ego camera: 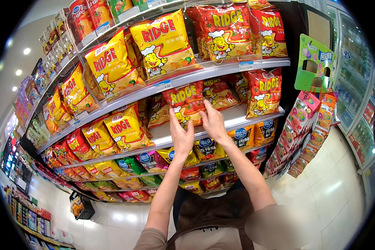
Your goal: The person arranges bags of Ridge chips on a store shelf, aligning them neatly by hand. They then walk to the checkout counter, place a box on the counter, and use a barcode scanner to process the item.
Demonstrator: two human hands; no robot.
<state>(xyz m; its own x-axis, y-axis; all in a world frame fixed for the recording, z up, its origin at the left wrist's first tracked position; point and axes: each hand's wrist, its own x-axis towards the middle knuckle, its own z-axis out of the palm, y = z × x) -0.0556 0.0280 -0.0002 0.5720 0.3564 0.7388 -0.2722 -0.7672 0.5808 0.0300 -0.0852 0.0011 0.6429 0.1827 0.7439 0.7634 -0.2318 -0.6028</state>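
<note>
Between my two hands, a red Ridge potato chip bag [187, 101] stands near the front of the second shelf [234, 117]. My left hand [182, 134] presses its lower left side, fingers pointing up. On the opposite side, my right hand [213, 121] holds the bag's right edge with the thumb toward its front. Behind it, more red bags [220, 93] lean at odd angles in the shelf. Another red bag [263, 93] is upright at the shelf's right end. Yellow Ridge bags [126, 126] fill the row to the left.
Above my hands runs the upper shelf edge [203, 76] with price tags. Hanging snack strips [301, 128] flank the rack on the right, beside a glass-door refrigerator [351, 78]. A black basket [87, 207] holding packets sits on the tiled floor at lower left.
</note>
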